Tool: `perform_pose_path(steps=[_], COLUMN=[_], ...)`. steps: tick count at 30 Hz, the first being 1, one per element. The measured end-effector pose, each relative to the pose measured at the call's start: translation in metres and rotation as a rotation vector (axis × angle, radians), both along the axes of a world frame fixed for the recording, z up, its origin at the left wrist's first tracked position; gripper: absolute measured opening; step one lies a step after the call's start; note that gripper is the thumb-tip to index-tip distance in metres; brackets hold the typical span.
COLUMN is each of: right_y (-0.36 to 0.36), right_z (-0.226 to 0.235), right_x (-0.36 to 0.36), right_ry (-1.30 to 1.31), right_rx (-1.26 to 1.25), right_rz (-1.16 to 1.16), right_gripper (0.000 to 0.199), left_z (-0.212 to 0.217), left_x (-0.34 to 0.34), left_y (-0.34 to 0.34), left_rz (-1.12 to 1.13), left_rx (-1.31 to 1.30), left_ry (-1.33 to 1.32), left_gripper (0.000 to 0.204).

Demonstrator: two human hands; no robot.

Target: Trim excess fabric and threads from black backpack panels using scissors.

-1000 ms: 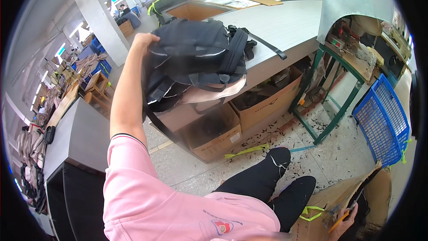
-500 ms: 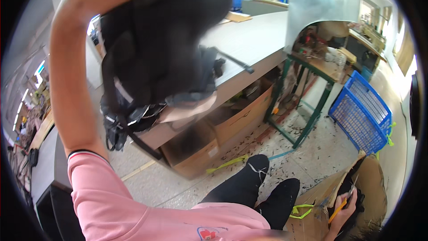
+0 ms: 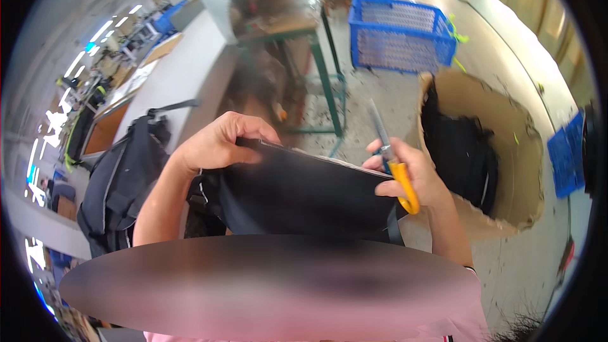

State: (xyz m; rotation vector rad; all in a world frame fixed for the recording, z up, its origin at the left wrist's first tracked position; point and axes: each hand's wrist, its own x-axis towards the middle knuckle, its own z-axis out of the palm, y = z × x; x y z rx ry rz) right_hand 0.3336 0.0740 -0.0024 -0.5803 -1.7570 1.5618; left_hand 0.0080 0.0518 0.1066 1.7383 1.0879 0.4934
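A black fabric bag [image 3: 304, 193] is held up in front of my chest, its pale-edged upper rim running across the view. At the left end of that rim, my left hand [image 3: 221, 142] pinches the fabric between thumb and fingers. My right hand [image 3: 419, 174] grips scissors [image 3: 405, 187] with orange-yellow handles, their blades pointing up and away. Its fingertips are at the rim's right end; whether they also hold the fabric I cannot tell. The bag's lower part is hidden by a smeared patch.
Left of me another black backpack [image 3: 120, 177] lies by the long pale table [image 3: 180, 63]. A cardboard box [image 3: 519, 133] with black bags [image 3: 465, 158] inside stands at the right. Beyond are a blue plastic crate [image 3: 402, 44] and a green-legged stand [image 3: 326, 85].
My left hand has come down from the upper left and now holds a bag before my chest. My right hand, with the scissors, has risen from beside the box. The view has turned right.
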Motion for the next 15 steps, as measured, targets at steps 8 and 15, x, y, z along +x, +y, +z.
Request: perform_pose_path(steps=[8,15], right_y=[-0.013,-0.04], right_z=[-0.085,-0.083], right_x=[0.026,0.084], right_ry=[-0.379,-0.391], right_rx=[-0.005,-0.104], right_rz=[-0.345,-0.388], right_gripper=[0.053,0.055], left_z=[-0.129,-0.164], left_x=[-0.007,-0.017], left_y=[0.057,0.045], left_rz=[0.412,0.59], left_rx=[0.194,0.277], left_ry=[0.262,0.044], left_gripper=[0.028,0.012])
